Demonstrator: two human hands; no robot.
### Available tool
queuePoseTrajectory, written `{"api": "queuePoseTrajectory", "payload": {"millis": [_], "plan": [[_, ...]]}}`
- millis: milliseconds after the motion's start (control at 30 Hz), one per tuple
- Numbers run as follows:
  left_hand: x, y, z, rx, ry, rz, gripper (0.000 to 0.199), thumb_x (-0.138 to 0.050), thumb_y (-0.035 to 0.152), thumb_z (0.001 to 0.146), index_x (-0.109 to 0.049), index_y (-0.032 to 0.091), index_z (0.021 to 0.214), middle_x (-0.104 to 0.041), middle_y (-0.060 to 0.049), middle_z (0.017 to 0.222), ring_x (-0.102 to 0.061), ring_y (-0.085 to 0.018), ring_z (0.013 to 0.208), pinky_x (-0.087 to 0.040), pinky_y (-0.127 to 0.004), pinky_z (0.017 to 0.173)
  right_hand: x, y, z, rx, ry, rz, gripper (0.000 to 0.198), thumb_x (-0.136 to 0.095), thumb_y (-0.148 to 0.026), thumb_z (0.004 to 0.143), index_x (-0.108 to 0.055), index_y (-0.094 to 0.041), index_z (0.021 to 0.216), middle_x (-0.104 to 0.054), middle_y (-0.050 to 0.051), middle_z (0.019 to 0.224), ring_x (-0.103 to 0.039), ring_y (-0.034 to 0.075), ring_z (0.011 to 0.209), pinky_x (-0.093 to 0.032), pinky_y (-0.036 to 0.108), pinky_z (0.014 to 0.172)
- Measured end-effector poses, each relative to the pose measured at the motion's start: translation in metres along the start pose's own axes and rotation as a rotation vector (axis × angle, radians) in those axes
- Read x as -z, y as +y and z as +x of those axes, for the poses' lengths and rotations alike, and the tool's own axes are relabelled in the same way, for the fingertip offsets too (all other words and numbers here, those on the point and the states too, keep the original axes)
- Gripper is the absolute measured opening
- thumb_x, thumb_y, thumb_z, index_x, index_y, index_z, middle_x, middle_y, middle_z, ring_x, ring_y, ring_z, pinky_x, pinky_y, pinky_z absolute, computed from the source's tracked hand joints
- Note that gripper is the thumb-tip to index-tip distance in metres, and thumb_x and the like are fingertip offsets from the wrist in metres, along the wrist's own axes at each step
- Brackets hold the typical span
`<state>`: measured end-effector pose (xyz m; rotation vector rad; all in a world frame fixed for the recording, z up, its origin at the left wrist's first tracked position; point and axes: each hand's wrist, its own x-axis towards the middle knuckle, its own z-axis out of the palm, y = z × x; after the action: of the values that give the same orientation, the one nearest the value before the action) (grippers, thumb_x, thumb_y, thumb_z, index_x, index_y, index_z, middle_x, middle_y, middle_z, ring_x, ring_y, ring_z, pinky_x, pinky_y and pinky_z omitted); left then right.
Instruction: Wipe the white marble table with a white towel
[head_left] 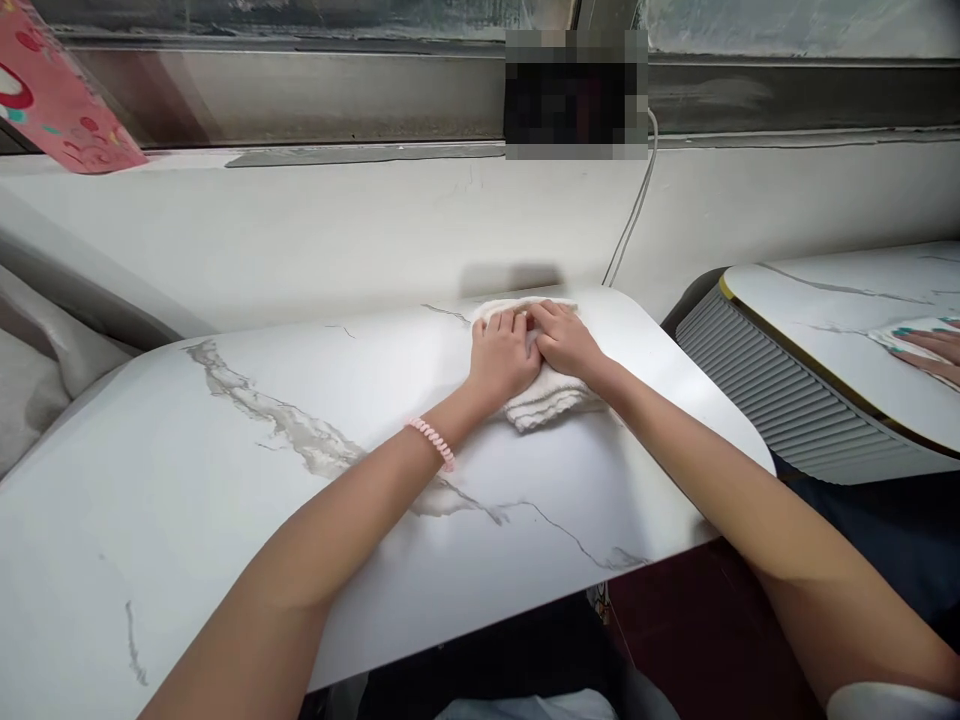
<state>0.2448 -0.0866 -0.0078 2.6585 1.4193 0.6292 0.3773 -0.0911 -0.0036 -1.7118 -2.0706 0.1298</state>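
A folded white towel point(551, 395) lies on the far right part of a white marble-patterned table point(247, 480). Both of my hands rest on it side by side, pressing it against the tabletop. My left hand point(504, 355) has its fingers bent over the towel, and a pink coiled band point(431, 443) circles that wrist. Touching it, my right hand point(566, 340) is closed on the towel's upper part. The fingertips and the cloth beneath my palms are partly hidden.
A white wall point(337, 225) and window ledge run behind the table. A pink patterned bag point(67, 90) sits at the upper left. A cable point(634, 210) hangs down the wall. At right, another person's hand point(930, 345) holds a cloth on a gold-edged table point(832, 300).
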Motion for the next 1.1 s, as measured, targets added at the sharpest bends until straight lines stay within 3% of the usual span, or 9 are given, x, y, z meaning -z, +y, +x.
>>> {"api": "queuePoseTrajectory", "payload": {"millis": [167, 300, 367, 467, 567, 733, 900, 1100], "plan": [[-0.011, -0.011, 0.03, 0.01, 0.027, 0.008, 0.032, -0.04, 0.032, 0.096, -0.057, 0.015, 0.117, -0.059, -0.015, 0.128, -0.048, -0.028, 0.124, -0.03, -0.045, 0.106, -0.006, 0.015, 0.021, -0.049, 0.152, 0.059, 0.04, -0.035, -0.017, 0.081, -0.062, -0.014, 0.109, -0.059, 0.015, 0.117, -0.049, 0.032, 0.114, -0.041, 0.049, 0.1], [-0.014, -0.014, 0.042, 0.008, 0.019, -0.015, 0.033, -0.041, 0.033, 0.096, -0.057, 0.016, 0.119, -0.058, -0.014, 0.132, -0.047, -0.027, 0.126, -0.029, -0.044, 0.108, -0.009, 0.027, 0.025, -0.068, 0.327, 0.07, 0.049, -0.031, -0.018, 0.085, -0.058, -0.01, 0.125, -0.05, 0.017, 0.136, -0.04, 0.033, 0.129, -0.033, 0.051, 0.111], [-0.015, -0.013, 0.045, 0.022, 0.011, -0.027, 0.035, -0.041, 0.033, 0.095, -0.056, 0.016, 0.121, -0.057, -0.014, 0.133, -0.046, -0.027, 0.127, -0.028, -0.045, 0.109, -0.01, 0.032, 0.026, -0.096, 0.348, 0.067, 0.051, -0.031, -0.019, 0.085, -0.057, -0.01, 0.128, -0.049, 0.018, 0.138, -0.039, 0.032, 0.131, -0.032, 0.05, 0.112], [-0.016, -0.012, 0.046, 0.042, 0.017, -0.035, 0.035, -0.041, 0.033, 0.095, -0.056, 0.016, 0.121, -0.056, -0.014, 0.134, -0.046, -0.027, 0.127, -0.028, -0.044, 0.11, -0.011, 0.038, 0.029, -0.08, 0.29, 0.055, 0.045, -0.034, -0.022, 0.086, -0.065, -0.014, 0.117, -0.055, 0.017, 0.127, -0.046, 0.031, 0.123, -0.035, 0.05, 0.111], [-0.018, -0.013, 0.048, 0.048, 0.033, -0.034, 0.034, -0.041, 0.033, 0.095, -0.057, 0.017, 0.12, -0.057, -0.014, 0.133, -0.047, -0.028, 0.127, -0.027, -0.046, 0.111, -0.016, 0.043, 0.038, -0.11, 0.243, 0.007, 0.037, -0.037, -0.026, 0.087, -0.069, -0.019, 0.105, -0.056, 0.015, 0.128, -0.044, 0.033, 0.126, -0.029, 0.057, 0.113], [-0.021, -0.021, 0.06, 0.014, 0.001, -0.028, 0.036, -0.04, 0.032, 0.096, -0.056, 0.017, 0.124, -0.056, -0.014, 0.136, -0.044, -0.028, 0.131, -0.023, -0.047, 0.115, -0.023, 0.047, 0.056, -0.258, 0.15, -0.062, 0.041, -0.034, -0.026, 0.089, -0.058, -0.019, 0.122, -0.049, 0.014, 0.142, -0.03, 0.036, 0.14, -0.013, 0.072, 0.111], [-0.023, -0.024, 0.069, 0.018, -0.015, -0.021, 0.043, -0.038, 0.034, 0.096, -0.052, 0.015, 0.132, -0.05, -0.014, 0.143, -0.039, -0.028, 0.137, -0.02, -0.047, 0.118, -0.017, 0.048, 0.064, -0.3, 0.051, -0.083, 0.047, -0.03, -0.027, 0.091, -0.049, -0.016, 0.133, -0.036, 0.016, 0.154, -0.026, 0.036, 0.144, -0.017, 0.072, 0.11], [-0.026, -0.019, 0.065, 0.039, -0.026, -0.028, 0.048, -0.037, 0.037, 0.096, -0.048, 0.014, 0.137, -0.046, -0.014, 0.149, -0.033, -0.026, 0.142, -0.016, -0.048, 0.12, -0.011, 0.053, 0.06, -0.284, 0.032, -0.083, 0.048, -0.03, -0.03, 0.091, -0.05, -0.021, 0.133, -0.037, 0.011, 0.154, -0.028, 0.034, 0.143, -0.017, 0.071, 0.112]]}}
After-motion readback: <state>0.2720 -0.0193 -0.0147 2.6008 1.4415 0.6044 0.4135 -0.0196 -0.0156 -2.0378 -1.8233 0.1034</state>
